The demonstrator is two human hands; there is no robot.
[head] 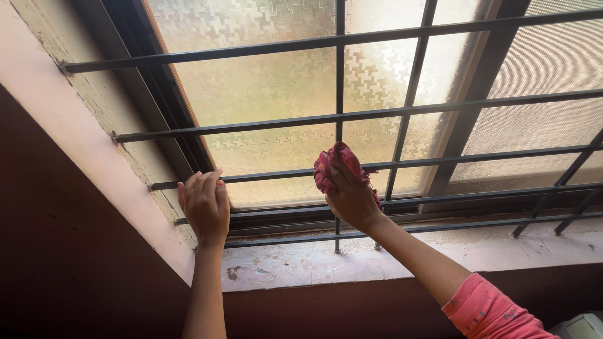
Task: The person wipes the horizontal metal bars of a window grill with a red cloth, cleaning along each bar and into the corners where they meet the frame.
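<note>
This looks like a room in a home, seen from inside at a window. A grille of dark metal bars (339, 116) runs across frosted, patterned glass (264, 81) in a dark sliding frame (477, 88). Below it lies a painted sill (352, 263) (its pale pink coat is chipped and stained), and the wall (69, 263) under it is dark reddish-brown.

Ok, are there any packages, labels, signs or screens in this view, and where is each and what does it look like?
None in view.
What shows instead: left hand gripping a dark window bar.
Right hand pressing a crumpled pink-red cloth against the bars.
Frosted patterned glass behind the bars.
Pale, stained sill below.
A grey-white object at the bottom right corner, too cropped to tell what it is.
</note>
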